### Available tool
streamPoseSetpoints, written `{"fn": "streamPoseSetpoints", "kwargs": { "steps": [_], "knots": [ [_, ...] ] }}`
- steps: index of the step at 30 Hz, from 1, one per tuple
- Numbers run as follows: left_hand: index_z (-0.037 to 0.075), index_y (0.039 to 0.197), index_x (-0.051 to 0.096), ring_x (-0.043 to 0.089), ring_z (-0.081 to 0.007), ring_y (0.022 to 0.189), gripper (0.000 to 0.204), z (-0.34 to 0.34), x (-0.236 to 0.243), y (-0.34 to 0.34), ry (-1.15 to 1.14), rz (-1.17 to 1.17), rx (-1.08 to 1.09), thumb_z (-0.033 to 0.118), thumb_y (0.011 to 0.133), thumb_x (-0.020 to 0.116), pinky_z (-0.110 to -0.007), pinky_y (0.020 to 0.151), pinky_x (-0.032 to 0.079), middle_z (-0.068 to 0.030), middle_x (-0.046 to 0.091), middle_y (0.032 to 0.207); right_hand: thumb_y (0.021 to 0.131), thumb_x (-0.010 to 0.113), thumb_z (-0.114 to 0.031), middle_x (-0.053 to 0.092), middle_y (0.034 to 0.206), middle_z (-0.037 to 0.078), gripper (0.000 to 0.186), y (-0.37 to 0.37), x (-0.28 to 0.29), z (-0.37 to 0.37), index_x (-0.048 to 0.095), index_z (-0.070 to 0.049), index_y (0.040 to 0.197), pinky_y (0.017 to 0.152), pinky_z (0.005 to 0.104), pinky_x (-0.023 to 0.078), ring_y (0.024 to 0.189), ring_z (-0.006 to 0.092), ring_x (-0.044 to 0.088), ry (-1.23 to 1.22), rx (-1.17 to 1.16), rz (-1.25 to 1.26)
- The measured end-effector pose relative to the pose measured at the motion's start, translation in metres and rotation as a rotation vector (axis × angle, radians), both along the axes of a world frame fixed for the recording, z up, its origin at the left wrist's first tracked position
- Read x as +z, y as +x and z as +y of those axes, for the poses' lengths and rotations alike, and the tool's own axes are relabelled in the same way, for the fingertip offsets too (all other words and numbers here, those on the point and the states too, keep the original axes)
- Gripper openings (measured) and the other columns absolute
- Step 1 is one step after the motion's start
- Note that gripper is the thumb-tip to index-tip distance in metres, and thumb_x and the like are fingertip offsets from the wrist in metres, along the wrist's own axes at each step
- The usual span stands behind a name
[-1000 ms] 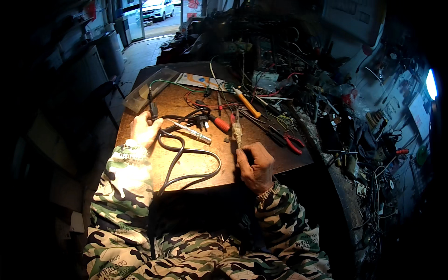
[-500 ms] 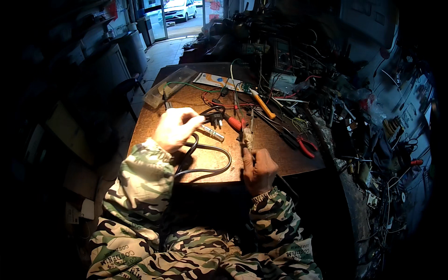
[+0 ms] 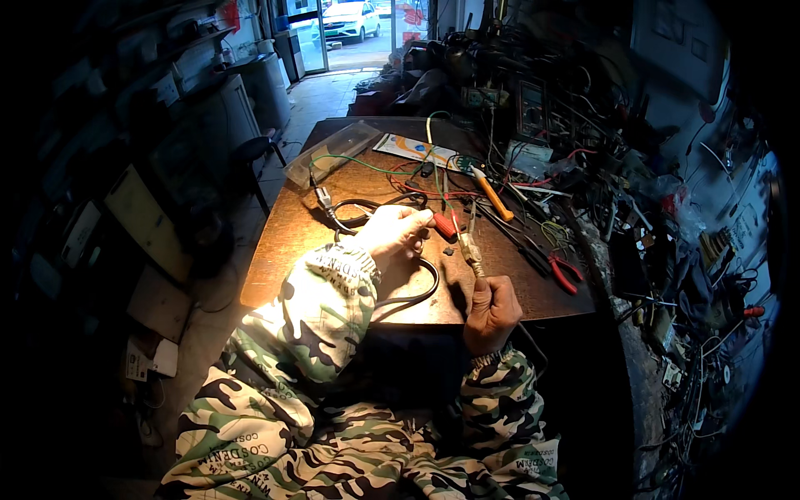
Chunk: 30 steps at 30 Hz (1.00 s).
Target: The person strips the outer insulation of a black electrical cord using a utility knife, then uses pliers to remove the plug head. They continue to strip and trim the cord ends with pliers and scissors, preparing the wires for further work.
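My right hand (image 3: 493, 315), at the table's near edge, is closed round what looks like a soldering iron (image 3: 472, 250) with a worn beige body. Its thin metal tip points up and away from me, and a dark cord hangs below the hand. To its left my left hand (image 3: 395, 233) is held over the table with thumb and fingers pinched together. Whatever lies between them is too small or hidden to make out. Just beyond those fingertips lies a red handle (image 3: 446, 225). A black cable (image 3: 433, 279) loops beneath and around the left hand, with a metal-ended connector (image 3: 323, 198) further left.
On the wooden table (image 3: 275, 275) lie a clear plastic box (image 3: 333, 154), a white-and-orange packet (image 3: 417, 148), a yellow-orange handled tool (image 3: 493, 196) and red-handled pliers (image 3: 565, 273). Wires and a meter (image 3: 532, 107) crowd the right side. A stool (image 3: 257, 150) stands at left.
My left hand has moved right, toward the red handle, covering the black plug and silver tube seen before. My right hand keeps its grip on the iron. The whole view has shifted slightly.
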<state>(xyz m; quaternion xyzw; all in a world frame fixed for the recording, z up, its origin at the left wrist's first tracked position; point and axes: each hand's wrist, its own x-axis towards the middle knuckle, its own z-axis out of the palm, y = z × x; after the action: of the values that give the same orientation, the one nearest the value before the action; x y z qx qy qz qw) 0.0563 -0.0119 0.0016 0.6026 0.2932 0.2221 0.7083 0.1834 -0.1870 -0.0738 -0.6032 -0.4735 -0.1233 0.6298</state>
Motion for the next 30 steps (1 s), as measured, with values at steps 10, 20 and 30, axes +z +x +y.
{"fn": "streamPoseSetpoints", "kwargs": {
  "steps": [10,20,30],
  "knots": [
    [0.011,0.092,0.068,0.045,-0.0047,0.066,0.03,0.003,-0.01,0.028,-0.241,-0.161,-0.178,0.041,0.092,0.073,-0.023,0.062,0.039,0.0062,0.057,0.077,0.098,0.064,-0.016,0.051,0.07,0.012,0.023,0.003,-0.005,-0.003,0.055,-0.002,0.082,0.051,0.0374,0.041,0.055,0.0277,0.053,0.002,0.053,0.047],
    [0.006,0.099,0.068,0.044,-0.0015,0.06,0.034,0.007,-0.014,0.025,-0.223,-0.196,-0.239,0.038,0.091,0.074,-0.017,0.055,0.034,0.0085,0.053,0.072,0.097,0.065,-0.015,0.05,0.069,0.012,0.023,0.002,-0.003,-0.002,0.056,-0.001,0.082,0.051,0.0365,0.04,0.054,0.027,0.051,0.029,0.091,0.075],
    [0.002,0.094,0.07,0.044,-0.0038,0.062,0.031,0.011,-0.023,0.027,-0.083,-0.248,-0.077,0.033,0.092,0.074,-0.021,0.054,0.037,0.0041,0.054,0.073,0.094,0.067,-0.012,0.051,0.065,0.013,0.025,0.003,0.004,0.009,0.055,-0.001,0.076,0.049,0.0383,0.039,0.053,0.0291,0.052,-0.102,0.073,-0.058]
  ]
}}
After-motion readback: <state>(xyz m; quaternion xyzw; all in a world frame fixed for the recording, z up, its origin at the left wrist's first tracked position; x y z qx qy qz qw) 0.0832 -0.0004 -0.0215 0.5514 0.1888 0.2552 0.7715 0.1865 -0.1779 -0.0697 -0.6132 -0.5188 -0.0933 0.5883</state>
